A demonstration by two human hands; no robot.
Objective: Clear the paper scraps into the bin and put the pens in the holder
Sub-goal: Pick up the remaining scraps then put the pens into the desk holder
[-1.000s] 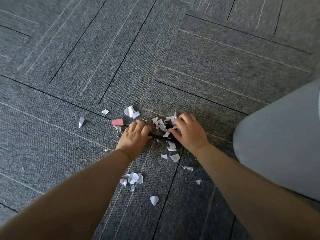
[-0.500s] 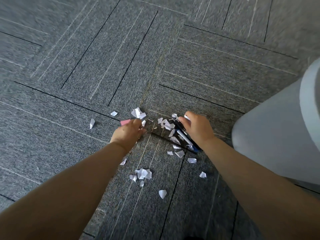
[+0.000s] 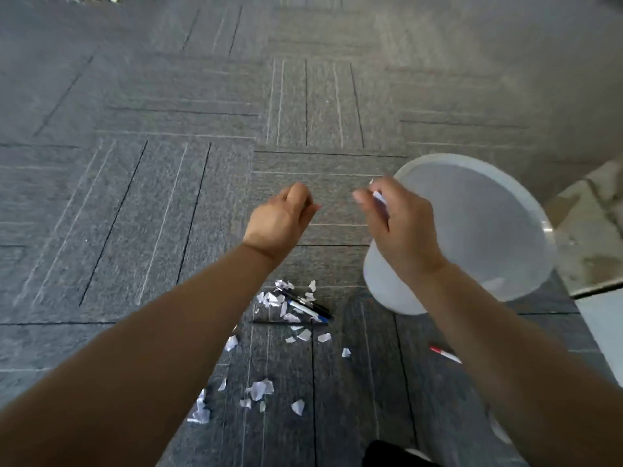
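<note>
- The right hand (image 3: pixel 399 227) is raised at the near left edge of the bin (image 3: pixel 478 210). Its thumb and forefinger are pinched together on a white scrap (image 3: pixel 379 197), and the other fingers are curled in.
- The left hand (image 3: pixel 281 224) is raised beside it, well above the carpet floor (image 3: pixel 168 197). Its fingers are curled against the thumb; whether anything is inside them I cannot tell.
- The bin is translucent white plastic, round, with its mouth open to the camera. It stands on the floor to the right.
- Paper scraps (image 3: pixel 259 389) are small, torn and white. They lie scattered on the floor between the forearms, some among the pens.
- A black pen (image 3: pixel 308 302) and a white pen (image 3: pixel 305 310) with a blue end lie side by side, just left of the bin's base. Their long axes run from upper left to lower right, the blue end lower right.
- A red-ended pen (image 3: pixel 444 354) lies further right, partly hidden by the right forearm. Its red end points upper left.
</note>
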